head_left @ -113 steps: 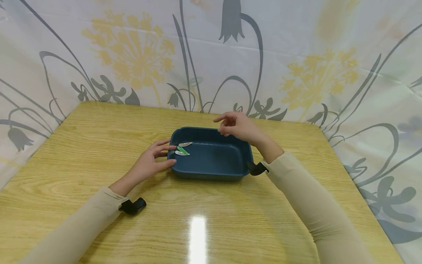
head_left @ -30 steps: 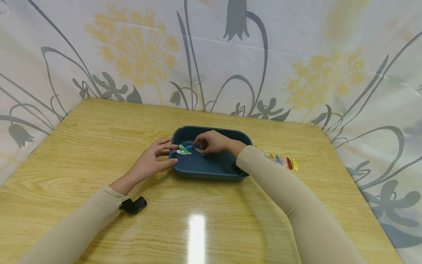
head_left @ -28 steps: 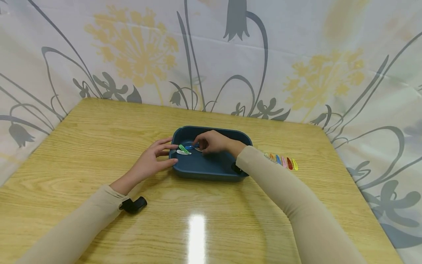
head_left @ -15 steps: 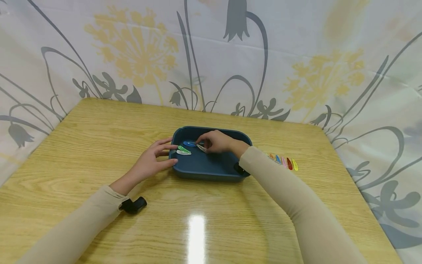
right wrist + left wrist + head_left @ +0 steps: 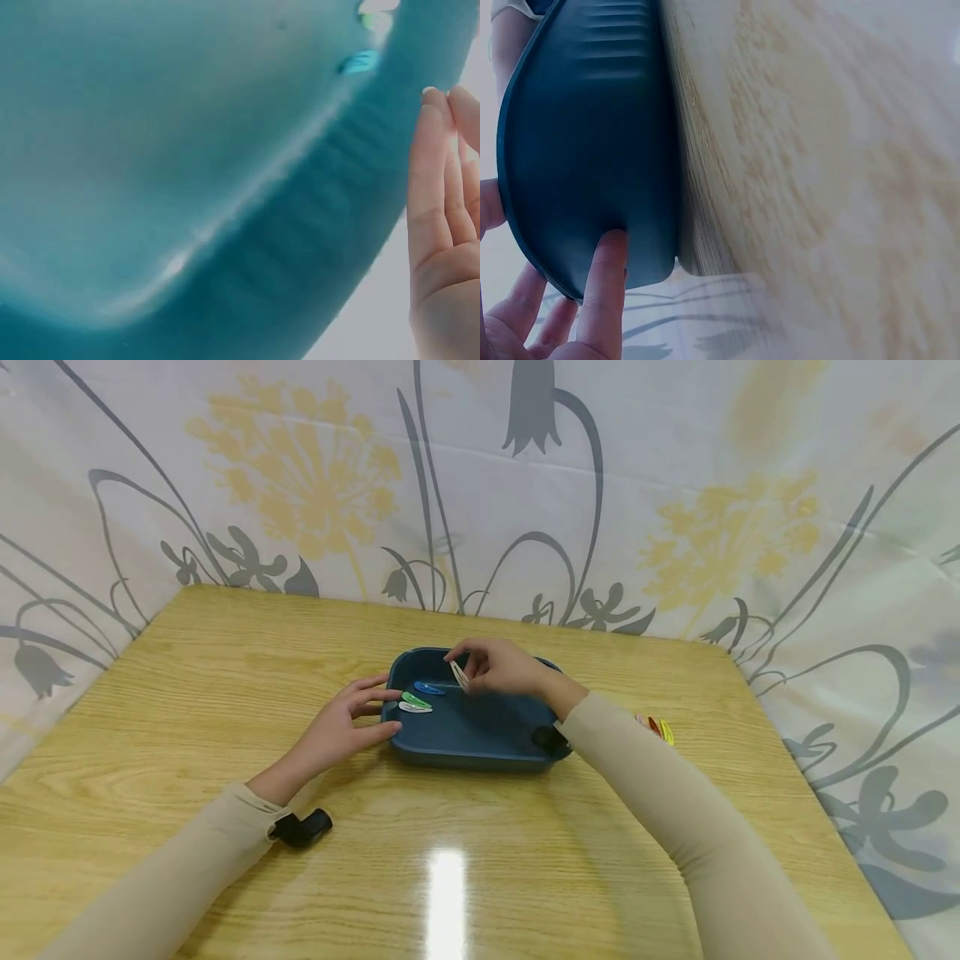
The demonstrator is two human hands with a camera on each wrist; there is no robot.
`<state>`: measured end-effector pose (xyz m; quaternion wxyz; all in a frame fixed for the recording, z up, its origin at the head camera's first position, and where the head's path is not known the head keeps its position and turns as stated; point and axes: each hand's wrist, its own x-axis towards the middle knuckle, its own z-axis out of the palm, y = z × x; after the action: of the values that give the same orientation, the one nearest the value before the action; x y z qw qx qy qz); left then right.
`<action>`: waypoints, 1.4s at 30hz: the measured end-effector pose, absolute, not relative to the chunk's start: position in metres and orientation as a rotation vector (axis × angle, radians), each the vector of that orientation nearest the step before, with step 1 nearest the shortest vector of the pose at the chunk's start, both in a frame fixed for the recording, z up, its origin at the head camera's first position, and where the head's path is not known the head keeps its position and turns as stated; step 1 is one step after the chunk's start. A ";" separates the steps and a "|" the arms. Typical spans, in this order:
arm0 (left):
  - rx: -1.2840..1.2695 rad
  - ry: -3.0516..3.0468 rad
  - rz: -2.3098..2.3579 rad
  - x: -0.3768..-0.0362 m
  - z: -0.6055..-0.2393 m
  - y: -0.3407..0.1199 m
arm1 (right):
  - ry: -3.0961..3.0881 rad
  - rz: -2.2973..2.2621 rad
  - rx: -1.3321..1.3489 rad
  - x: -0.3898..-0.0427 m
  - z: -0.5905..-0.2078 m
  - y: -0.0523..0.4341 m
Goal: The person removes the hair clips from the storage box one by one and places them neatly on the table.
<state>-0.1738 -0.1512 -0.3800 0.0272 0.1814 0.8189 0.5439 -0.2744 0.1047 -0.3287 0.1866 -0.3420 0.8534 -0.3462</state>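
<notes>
The right hand (image 5: 501, 667) pinches a white hair clip (image 5: 458, 674) above the blue tray (image 5: 480, 752); the left hand (image 5: 335, 732), fingers relaxed, rests against the tray's left wall.

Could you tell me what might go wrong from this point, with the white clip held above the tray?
The right hand pinches a white hair clip by its tip only; so thin a grip may let it slip and drop. It could land on the blue clip and green clip in the tray and scatter them. The right sleeve lies close to the clips on the table and may brush them.
</notes>
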 end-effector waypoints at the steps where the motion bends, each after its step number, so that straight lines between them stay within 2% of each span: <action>1: 0.556 2.527 1.682 -0.174 -0.380 -0.151 | 2.400 -1.014 -0.948 -0.274 -0.326 0.106; 21: 0.546 2.527 1.666 -0.172 -0.378 -0.150 | 2.489 -1.284 -0.796 -0.252 -0.292 0.134; 42: 0.548 2.555 1.620 -0.172 -0.378 -0.151 | 2.471 -1.488 -0.620 -0.237 -0.296 0.199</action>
<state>-0.1718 -0.1505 -0.3785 0.0333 0.1780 0.8306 0.5266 -0.2372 0.1989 -0.2963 0.0953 -0.2093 0.8337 -0.5020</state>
